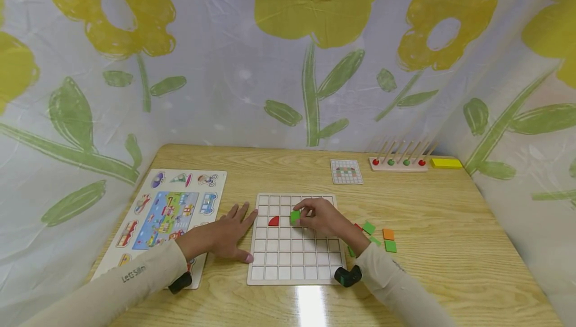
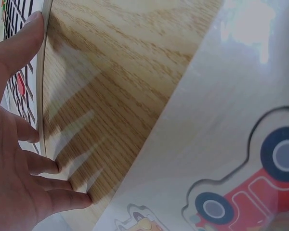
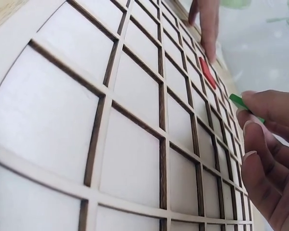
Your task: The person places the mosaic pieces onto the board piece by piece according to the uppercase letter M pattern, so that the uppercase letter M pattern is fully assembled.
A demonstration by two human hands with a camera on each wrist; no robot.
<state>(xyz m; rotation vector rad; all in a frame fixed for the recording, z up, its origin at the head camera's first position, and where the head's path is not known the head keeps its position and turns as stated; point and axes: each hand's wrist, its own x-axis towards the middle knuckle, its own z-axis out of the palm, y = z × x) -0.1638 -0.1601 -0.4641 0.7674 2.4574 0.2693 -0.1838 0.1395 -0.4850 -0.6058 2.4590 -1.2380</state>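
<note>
— Nearest us we see two pale sleeves [image 1: 148, 269]. How do the hands lie?

— The left hand [image 1: 227, 237] is spread, thumb at the left edge of our one grid board [image 1: 288, 282]. The right hand [image 1: 319, 217] pinches one green square [image 1: 294, 218] over it.

— And what else do we count?

— One red quarter-circle [image 1: 274, 221] on the board; at least six loose tiles [image 1: 390, 246] to the right, some partly hidden. Behind, we have one pattern card [image 1: 346, 172], one peg rack [image 1: 398, 168] with four beads [image 1: 391, 162], one yellow block [image 1: 446, 163]; leftward, one picture puzzle [image 1: 222, 179].
</note>
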